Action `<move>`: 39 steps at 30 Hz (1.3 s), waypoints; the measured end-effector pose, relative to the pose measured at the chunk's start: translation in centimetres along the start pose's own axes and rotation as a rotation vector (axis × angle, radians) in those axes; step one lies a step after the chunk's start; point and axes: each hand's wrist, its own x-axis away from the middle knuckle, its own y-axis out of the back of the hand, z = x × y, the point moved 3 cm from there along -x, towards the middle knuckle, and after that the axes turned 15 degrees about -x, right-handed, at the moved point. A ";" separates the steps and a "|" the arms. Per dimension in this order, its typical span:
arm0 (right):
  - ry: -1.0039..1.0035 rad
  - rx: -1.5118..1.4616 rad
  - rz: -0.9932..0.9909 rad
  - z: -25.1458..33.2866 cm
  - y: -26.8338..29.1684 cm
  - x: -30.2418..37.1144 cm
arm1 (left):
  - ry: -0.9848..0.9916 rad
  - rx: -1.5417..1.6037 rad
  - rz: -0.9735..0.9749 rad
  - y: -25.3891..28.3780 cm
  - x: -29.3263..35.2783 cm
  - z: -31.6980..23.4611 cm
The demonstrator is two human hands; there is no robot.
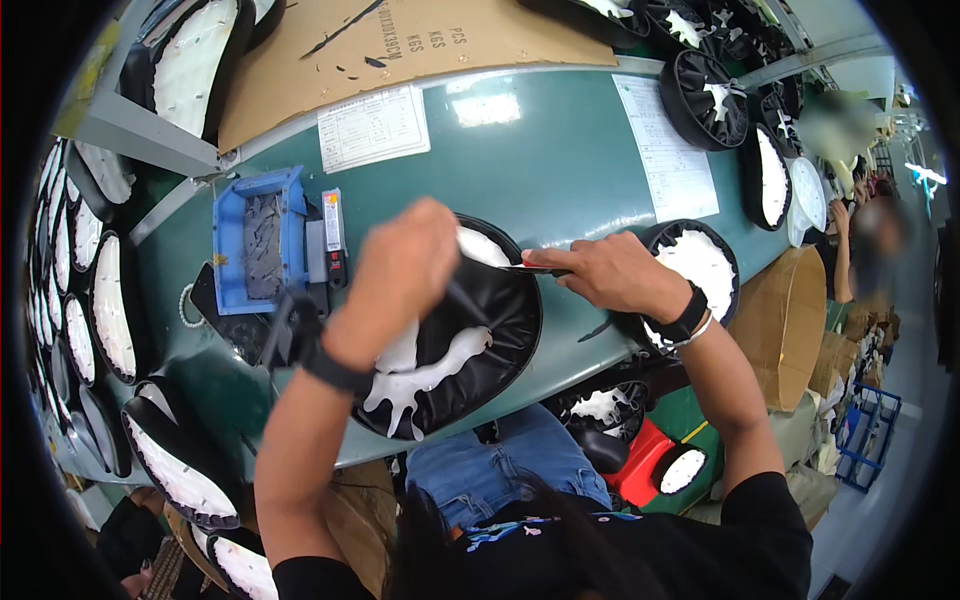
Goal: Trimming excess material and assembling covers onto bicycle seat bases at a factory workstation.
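A black seat-like pad point(505, 345) with a gathered, leather-like cover and white underside lies before me at the table's front edge. My right hand point(622, 275) is closed around a cutting knife point(542, 264) with a partly red handle, its thin blade pointing left over the pad's far rim. Above the pad's left part my left hand point(402, 262) is blurred but looks closed like a fist. Dark cover material shows beneath it; what its fingers hold is hidden. An irregular white piece point(430, 380) lies across the near part of the pad.
A blue bin point(230, 245) of dark scraps stands left, beside a black-handled tool point(334, 240). Paper sheets point(375, 128) lie on the green table point(560, 130). Another black-rimmed pad point(692, 262) sits right; more are stacked left. A cardboard box point(785, 330) stands right. People work nearby.
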 end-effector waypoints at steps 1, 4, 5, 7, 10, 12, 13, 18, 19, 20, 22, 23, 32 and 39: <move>-0.021 0.025 -0.028 0.2 0.0 0.1 | -0.022 -0.269 0.008 0.2 -1.6 1.2; -0.213 -0.008 0.035 2.1 0.0 0.4 | 0.004 -0.011 -0.121 -2.5 0.0 5.8; -0.149 0.001 -0.071 1.6 -0.5 1.4 | 0.177 0.083 -0.028 -3.0 0.5 6.3; -0.163 -0.016 -0.076 0.9 -0.7 2.3 | 0.404 0.252 0.090 -3.8 3.1 6.1; -0.142 -0.032 -0.057 -0.2 -0.6 2.8 | 0.377 0.331 0.178 -2.4 6.3 1.5; -0.080 0.014 0.058 0.3 -0.7 2.3 | 0.352 0.533 0.029 -0.2 5.2 -1.1; -0.051 0.004 0.089 0.3 -1.0 2.2 | 0.299 0.577 0.010 -0.9 4.8 -1.8; 0.080 0.075 0.120 0.5 -0.7 1.4 | 0.260 -0.157 0.056 -5.4 4.4 -6.4; 0.115 0.112 0.117 0.7 -0.6 1.4 | 0.263 -0.151 0.057 -6.0 4.7 -6.9; 0.114 0.114 0.121 0.5 -0.4 1.4 | 0.286 -0.196 0.053 -7.0 5.0 -7.1; 0.181 0.161 0.136 0.5 -0.3 1.3 | 0.315 -0.242 0.048 -8.4 5.7 -7.3; 0.186 0.162 0.138 0.2 -0.4 1.3 | 0.326 -0.178 -0.011 -8.7 6.0 -7.4; 0.129 0.153 0.152 -2.6 -1.5 6.2 | 0.258 0.384 -0.120 -1.3 7.6 -4.3; -0.110 -0.032 -0.181 -0.3 -6.0 10.7 | 0.163 0.316 -0.078 2.2 7.3 -6.4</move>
